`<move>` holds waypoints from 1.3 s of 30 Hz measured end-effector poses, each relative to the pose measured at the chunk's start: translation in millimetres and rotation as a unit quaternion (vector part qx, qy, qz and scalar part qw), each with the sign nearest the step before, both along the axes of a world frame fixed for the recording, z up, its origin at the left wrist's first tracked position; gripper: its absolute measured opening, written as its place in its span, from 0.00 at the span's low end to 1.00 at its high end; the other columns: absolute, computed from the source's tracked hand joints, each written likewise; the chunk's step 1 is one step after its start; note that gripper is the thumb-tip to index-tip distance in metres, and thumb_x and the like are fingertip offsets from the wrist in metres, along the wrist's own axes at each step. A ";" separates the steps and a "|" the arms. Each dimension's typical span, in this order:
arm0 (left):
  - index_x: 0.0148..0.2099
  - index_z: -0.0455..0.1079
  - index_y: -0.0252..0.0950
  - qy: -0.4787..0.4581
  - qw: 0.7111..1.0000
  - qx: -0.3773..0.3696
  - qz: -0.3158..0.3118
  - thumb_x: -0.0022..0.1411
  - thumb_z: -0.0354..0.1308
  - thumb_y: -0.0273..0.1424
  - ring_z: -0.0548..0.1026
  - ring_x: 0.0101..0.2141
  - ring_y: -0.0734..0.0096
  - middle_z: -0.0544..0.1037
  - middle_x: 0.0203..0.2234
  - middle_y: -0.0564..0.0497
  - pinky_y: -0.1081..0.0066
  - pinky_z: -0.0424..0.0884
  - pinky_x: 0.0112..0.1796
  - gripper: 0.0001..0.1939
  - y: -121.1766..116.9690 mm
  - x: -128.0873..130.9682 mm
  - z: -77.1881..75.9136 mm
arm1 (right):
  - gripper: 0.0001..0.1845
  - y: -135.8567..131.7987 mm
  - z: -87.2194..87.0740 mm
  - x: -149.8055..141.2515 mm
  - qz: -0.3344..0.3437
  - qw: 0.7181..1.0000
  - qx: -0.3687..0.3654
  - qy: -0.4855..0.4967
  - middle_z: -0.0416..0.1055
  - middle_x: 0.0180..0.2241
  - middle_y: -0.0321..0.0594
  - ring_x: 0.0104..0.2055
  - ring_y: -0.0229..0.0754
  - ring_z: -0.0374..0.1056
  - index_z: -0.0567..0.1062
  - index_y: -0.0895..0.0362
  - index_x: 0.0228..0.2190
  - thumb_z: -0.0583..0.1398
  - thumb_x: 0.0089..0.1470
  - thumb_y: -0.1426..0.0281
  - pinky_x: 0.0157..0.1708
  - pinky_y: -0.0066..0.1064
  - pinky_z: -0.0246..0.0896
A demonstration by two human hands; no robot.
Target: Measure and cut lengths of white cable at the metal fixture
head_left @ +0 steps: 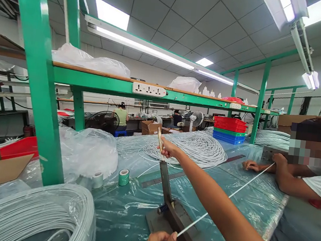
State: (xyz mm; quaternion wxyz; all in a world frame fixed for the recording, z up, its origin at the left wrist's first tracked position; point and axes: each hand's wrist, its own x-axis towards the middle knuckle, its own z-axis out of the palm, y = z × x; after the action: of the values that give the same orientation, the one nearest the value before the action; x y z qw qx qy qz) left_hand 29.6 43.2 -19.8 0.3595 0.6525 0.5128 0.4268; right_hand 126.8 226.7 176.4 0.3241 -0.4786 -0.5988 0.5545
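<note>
Where pinched, a thin taut white cable (227,197).

The room is bright, lit by long ceiling tube lamps (145,48) that are overexposed to white. The plastic sheet (127,209) shows soft glare. Wide-angle distortion bends the edges, and shadows are weak.

Table (126,217) wrapped in teal plastic sheet. On it: big coil of white cable (192,147) mid-back, another coil (30,214) front left, crumpled clear plastic bag (87,154), white tape roll (97,180), green tape roll (124,177), metal lever cutter (172,218) front centre, stacked red, green and blue bins (229,130) far end.
</note>
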 end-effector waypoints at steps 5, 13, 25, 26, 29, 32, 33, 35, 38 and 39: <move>0.15 0.68 0.31 -0.017 1.000 -0.001 -0.006 0.44 0.46 0.54 0.56 0.17 0.77 0.58 0.10 0.56 0.75 0.51 0.21 0.30 -5.5 -0.1 2.4 | 0.37 -45.0 18.2 26.6 -0.012 1.000 0.018 0.021 0.52 0.09 0.30 0.09 0.27 0.41 0.62 0.58 0.29 0.29 0.45 0.44 0.10 0.17 0.40; 0.19 0.68 0.32 0.016 1.000 0.021 -0.010 0.45 0.51 0.43 0.58 0.17 0.77 0.58 0.11 0.58 0.77 0.54 0.20 0.18 -15.9 -0.1 4.3 | 0.34 -122.2 27.0 75.9 0.052 0.995 -0.024 0.086 0.67 0.14 0.40 0.12 0.32 0.58 0.64 0.59 0.30 0.34 0.49 0.46 0.11 0.19 0.51; 0.22 0.68 0.36 0.153 0.982 0.108 -0.018 0.56 0.42 0.39 0.67 0.20 0.70 0.70 0.15 0.51 0.74 0.54 0.22 0.20 -19.7 -1.7 -1.8 | 0.07 -198.0 16.6 109.6 0.120 0.989 -0.084 0.035 0.71 0.23 0.44 0.16 0.29 0.63 0.65 0.60 0.32 0.51 0.51 0.70 0.14 0.15 0.55; 0.20 0.67 0.35 0.098 0.992 0.075 -0.029 0.54 0.43 0.42 0.65 0.19 0.72 0.68 0.13 0.52 0.74 0.53 0.21 0.21 -17.5 -1.2 -1.6 | 0.07 -202.2 15.2 109.9 0.113 0.989 -0.090 0.033 0.70 0.22 0.44 0.15 0.29 0.62 0.65 0.59 0.32 0.51 0.51 0.70 0.14 0.15 0.54; 0.17 0.64 0.33 -0.063 0.995 -0.026 -0.070 0.45 0.49 0.49 0.56 0.16 0.78 0.60 0.10 0.57 0.75 0.49 0.20 0.23 -12.2 0.0 3.2 | 0.08 -215.2 12.0 108.7 0.095 0.989 -0.111 0.015 0.69 0.22 0.42 0.14 0.29 0.62 0.64 0.59 0.33 0.51 0.49 0.70 0.12 0.15 0.54; 0.15 0.61 0.35 -0.119 0.982 -0.115 -0.088 0.38 0.55 0.48 0.49 0.15 0.81 0.54 0.09 0.61 0.75 0.44 0.20 0.21 -10.8 -0.6 12.4 | 0.13 -228.0 7.4 107.6 0.084 0.989 -0.119 0.004 0.69 0.22 0.40 0.15 0.28 0.62 0.63 0.60 0.38 0.52 0.48 0.70 0.13 0.15 0.57; 0.15 0.60 0.35 -0.121 0.980 -0.130 -0.088 0.37 0.56 0.47 0.48 0.15 0.81 0.53 0.09 0.62 0.75 0.43 0.20 0.20 -11.0 -1.1 15.5 | 0.16 -231.8 4.9 107.8 0.075 0.990 -0.122 0.001 0.69 0.22 0.39 0.15 0.28 0.62 0.61 0.60 0.41 0.53 0.48 0.71 0.13 0.15 0.57; 0.14 0.60 0.35 -0.119 0.978 -0.145 -0.089 0.36 0.56 0.46 0.47 0.15 0.82 0.52 0.08 0.62 0.75 0.42 0.20 0.18 -12.2 -1.9 20.8 | 0.21 -238.6 -1.1 108.9 0.053 0.990 -0.133 -0.003 0.68 0.21 0.37 0.14 0.28 0.61 0.57 0.59 0.45 0.52 0.47 0.71 0.12 0.15 0.56; 0.14 0.60 0.36 -0.122 0.976 -0.163 -0.080 0.36 0.56 0.44 0.46 0.14 0.82 0.51 0.07 0.63 0.75 0.41 0.20 0.16 -14.7 -1.8 26.4 | 0.27 -248.6 -10.8 110.7 0.017 0.987 -0.157 0.006 0.69 0.21 0.38 0.13 0.30 0.62 0.51 0.59 0.49 0.51 0.45 0.74 0.10 0.15 0.55; 0.14 0.59 0.37 -0.123 0.976 -0.165 -0.074 0.36 0.55 0.43 0.46 0.14 0.82 0.51 0.07 0.63 0.74 0.41 0.20 0.16 -15.5 -1.4 27.8 | 0.29 -252.3 -13.7 110.6 0.000 0.986 -0.166 0.010 0.69 0.22 0.38 0.13 0.30 0.62 0.50 0.59 0.49 0.50 0.44 0.75 0.10 0.16 0.55</move>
State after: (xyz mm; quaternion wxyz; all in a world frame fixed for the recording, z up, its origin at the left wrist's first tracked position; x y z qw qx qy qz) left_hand 28.2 27.7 8.0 0.5531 0.5630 0.4781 0.3854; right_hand 237.4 -25.6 162.7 0.2464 -0.5202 -0.4950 0.6509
